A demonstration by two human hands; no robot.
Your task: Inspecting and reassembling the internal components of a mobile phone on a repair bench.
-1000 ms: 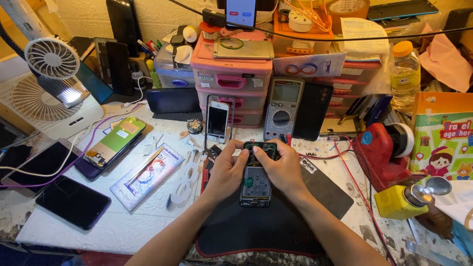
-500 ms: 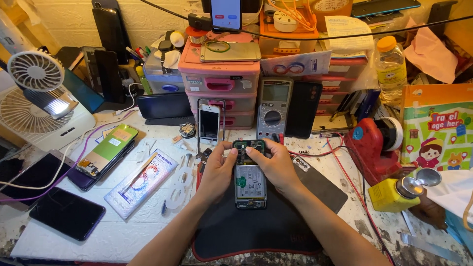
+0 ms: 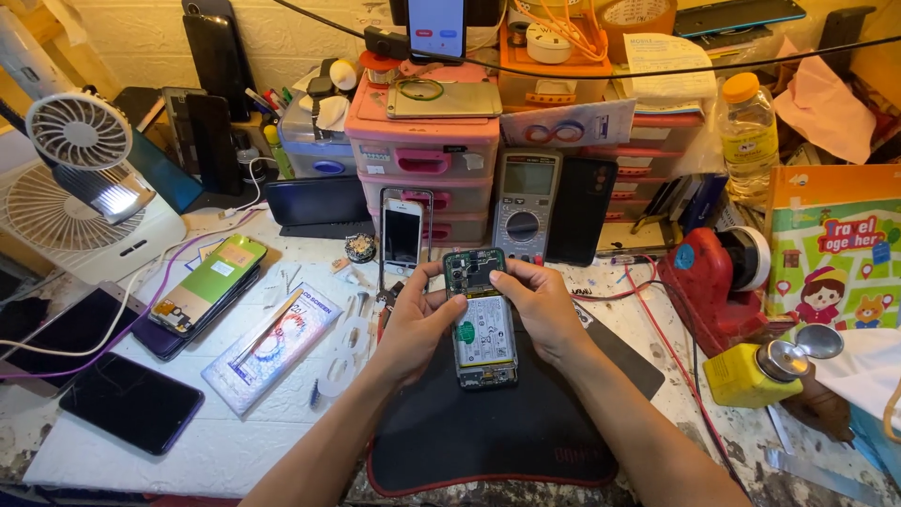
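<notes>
Hands, left (image 3: pixel 413 324) and right (image 3: pixel 544 305), grip one opened phone (image 3: pixel 483 319), its back off, over the black mat (image 3: pixel 488 432). Green board and white battery show. One yellow bottle (image 3: pixel 746 376) sits near the table's right edge.

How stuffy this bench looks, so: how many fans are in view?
2. A small round fan stands at the far left; a bigger white fan sits right below it. Both are well left of the opened phone. Clutter may hide others.
</notes>
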